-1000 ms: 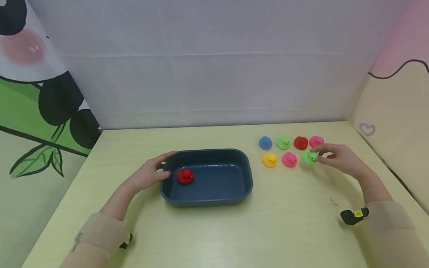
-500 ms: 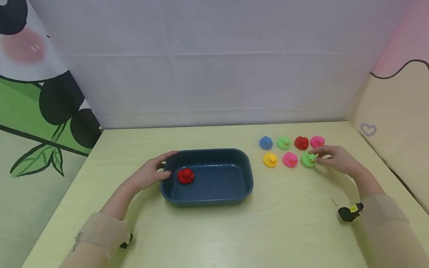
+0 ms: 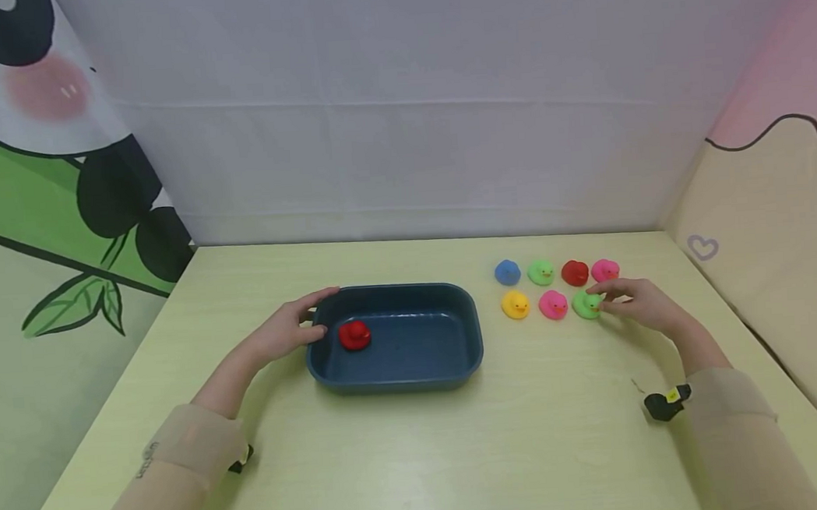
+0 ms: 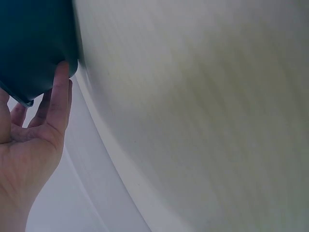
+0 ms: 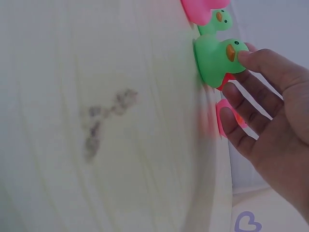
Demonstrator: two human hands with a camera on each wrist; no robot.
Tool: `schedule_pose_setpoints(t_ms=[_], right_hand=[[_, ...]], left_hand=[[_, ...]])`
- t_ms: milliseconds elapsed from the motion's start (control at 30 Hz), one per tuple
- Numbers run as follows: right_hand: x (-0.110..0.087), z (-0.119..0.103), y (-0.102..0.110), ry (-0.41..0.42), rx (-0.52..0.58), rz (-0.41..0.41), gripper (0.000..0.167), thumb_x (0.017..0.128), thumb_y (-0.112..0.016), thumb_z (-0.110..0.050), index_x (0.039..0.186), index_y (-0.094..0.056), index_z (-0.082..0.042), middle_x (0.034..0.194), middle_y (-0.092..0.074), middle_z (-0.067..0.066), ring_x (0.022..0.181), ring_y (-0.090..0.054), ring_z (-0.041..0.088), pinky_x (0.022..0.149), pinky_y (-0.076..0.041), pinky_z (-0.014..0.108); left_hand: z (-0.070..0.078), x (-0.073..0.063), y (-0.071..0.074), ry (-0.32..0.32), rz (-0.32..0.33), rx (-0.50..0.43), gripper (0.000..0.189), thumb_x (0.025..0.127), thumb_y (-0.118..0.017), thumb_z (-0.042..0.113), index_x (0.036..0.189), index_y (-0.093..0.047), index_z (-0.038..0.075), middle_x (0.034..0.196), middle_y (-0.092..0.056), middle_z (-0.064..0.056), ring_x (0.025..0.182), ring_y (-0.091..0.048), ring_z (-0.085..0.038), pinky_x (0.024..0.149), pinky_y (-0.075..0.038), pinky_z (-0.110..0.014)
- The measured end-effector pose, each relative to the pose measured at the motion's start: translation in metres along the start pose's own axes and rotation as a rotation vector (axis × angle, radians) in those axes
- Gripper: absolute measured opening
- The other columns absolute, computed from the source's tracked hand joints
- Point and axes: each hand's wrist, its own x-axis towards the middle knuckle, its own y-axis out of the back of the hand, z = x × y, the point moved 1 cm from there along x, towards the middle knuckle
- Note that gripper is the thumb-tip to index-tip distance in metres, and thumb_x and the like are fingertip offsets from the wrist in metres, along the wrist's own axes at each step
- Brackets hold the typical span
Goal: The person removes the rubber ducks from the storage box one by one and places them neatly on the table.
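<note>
In the head view a dark blue tray (image 3: 414, 348) stands left of centre with a red rubber duck (image 3: 354, 335) inside. My left hand (image 3: 288, 329) holds its far left corner, thumb at the rim; in the left wrist view, fingers (image 4: 59, 99) lie against the outer wall. At the right, my right hand (image 3: 639, 303) pinches a green rubber duck (image 3: 585, 304) by the head between thumb and index finger. The right wrist view shows this green duck (image 5: 215, 60) on the table, the other fingers spread loosely below it.
Beside the held duck sit a pink duck (image 3: 553, 305) and a yellow duck (image 3: 514, 305). Behind them are a blue duck (image 3: 507, 272), another green duck (image 3: 541, 272), a second red duck (image 3: 574, 273) and another pink duck (image 3: 604, 270). A pale cloth wall (image 3: 417, 161) rises behind the table.
My right hand has shifted slightly left and settled at the front green duck, which has moved slightly left and nearer. My left hand and the tray stay in place.
</note>
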Motion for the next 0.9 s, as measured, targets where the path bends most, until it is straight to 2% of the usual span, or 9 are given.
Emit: schedule_pose_setpoints(t_ms=[233, 433, 667, 800, 900], right_hand=[[0.000, 0.001, 0.000, 0.001, -0.016, 0.010, 0.035, 0.091, -0.062, -0.024, 0.123, -0.061, -0.010, 0.109, -0.060, 0.013, 0.100, -0.055, 0.027, 0.079, -0.048, 0.027], [-0.003, -0.002, 0.005, 0.041, -0.059, 0.055, 0.040, 0.090, -0.063, -0.025, 0.127, -0.059, -0.010, 0.117, -0.059, 0.010, 0.095, -0.055, 0.012, 0.082, -0.046, 0.018], [-0.008, -0.018, 0.012, 0.096, -0.039, 0.115, 0.035, 0.091, -0.063, -0.021, 0.121, -0.060, -0.004, 0.110, -0.062, 0.015, 0.091, -0.054, 0.001, 0.079, -0.045, 0.012], [-0.009, -0.029, 0.016, 0.121, -0.021, 0.147, 0.032, 0.090, -0.063, -0.023, 0.118, -0.061, -0.006, 0.114, -0.061, 0.014, 0.092, -0.053, -0.002, 0.078, -0.044, 0.011], [-0.008, -0.036, 0.018, 0.144, -0.004, 0.173, 0.032, 0.090, -0.064, -0.023, 0.118, -0.062, -0.009, 0.114, -0.061, 0.012, 0.093, -0.053, 0.000, 0.078, -0.045, 0.011]], left_hand=[[0.000, 0.000, 0.000, -0.010, -0.001, 0.005, 0.063, 0.090, -0.057, 0.008, 0.147, -0.032, 0.020, 0.146, -0.036, -0.018, 0.121, -0.048, -0.044, 0.081, -0.049, -0.036], [0.001, -0.001, 0.000, -0.004, -0.003, 0.007, 0.063, 0.091, -0.057, 0.009, 0.148, -0.032, 0.020, 0.148, -0.034, -0.017, 0.123, -0.046, -0.046, 0.087, -0.048, -0.041], [0.002, -0.002, 0.000, -0.006, 0.001, 0.009, 0.064, 0.090, -0.057, 0.007, 0.148, -0.032, 0.018, 0.147, -0.035, -0.019, 0.122, -0.046, -0.046, 0.085, -0.049, -0.039], [0.002, -0.001, 0.000, -0.004, -0.003, 0.012, 0.063, 0.091, -0.056, 0.008, 0.148, -0.031, 0.019, 0.148, -0.034, -0.018, 0.123, -0.046, -0.046, 0.086, -0.049, -0.039], [0.002, -0.001, 0.000, -0.013, -0.006, 0.015, 0.063, 0.091, -0.055, 0.007, 0.148, -0.031, 0.018, 0.148, -0.033, -0.019, 0.124, -0.045, -0.046, 0.086, -0.049, -0.039]])
